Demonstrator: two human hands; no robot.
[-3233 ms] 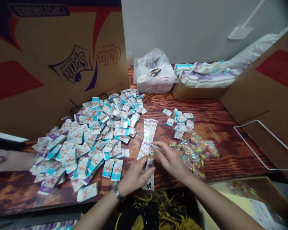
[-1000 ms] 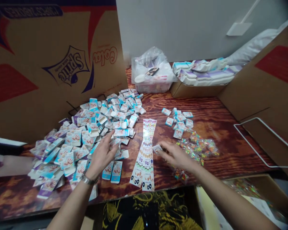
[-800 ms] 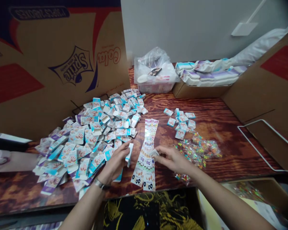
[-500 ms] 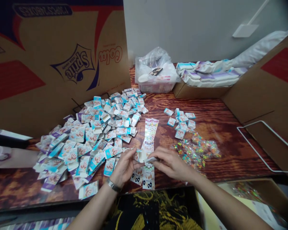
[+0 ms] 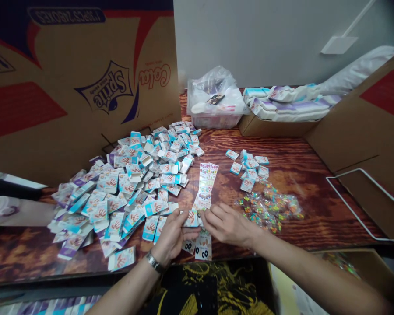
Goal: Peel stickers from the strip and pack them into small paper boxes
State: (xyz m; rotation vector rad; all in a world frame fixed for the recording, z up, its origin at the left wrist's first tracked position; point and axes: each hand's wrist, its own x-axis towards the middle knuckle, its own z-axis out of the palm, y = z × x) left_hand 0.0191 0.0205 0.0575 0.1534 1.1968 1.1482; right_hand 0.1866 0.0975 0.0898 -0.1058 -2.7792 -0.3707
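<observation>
My left hand (image 5: pixel 170 234) and my right hand (image 5: pixel 225 224) meet near the table's front edge, both closed on one small teal-and-white box (image 5: pixel 191 218) held between them. Whatever the right fingers press at the box's end is hidden. Under the hands lie long sticker strips (image 5: pixel 204 192) that run away from me. A big heap of the same small flat boxes (image 5: pixel 131 183) spreads to the left. A smaller group of boxes (image 5: pixel 248 168) sits to the right, with a pile of clear packets of colourful bits (image 5: pixel 271 206) just in front of it.
A large printed cardboard sheet (image 5: pixel 68 87) stands at the back left, another cardboard panel (image 5: pixel 357 127) at the right with a white wire frame (image 5: pixel 364 201). A plastic bag over a tub (image 5: pixel 215 103) and a carton of stacked packs (image 5: pixel 282 109) sit at the back of the wooden table (image 5: pixel 302 162).
My left hand reached into the heap, picked up a small box and brought it to the centre. My right hand carried a small piece from the packets to meet it.
</observation>
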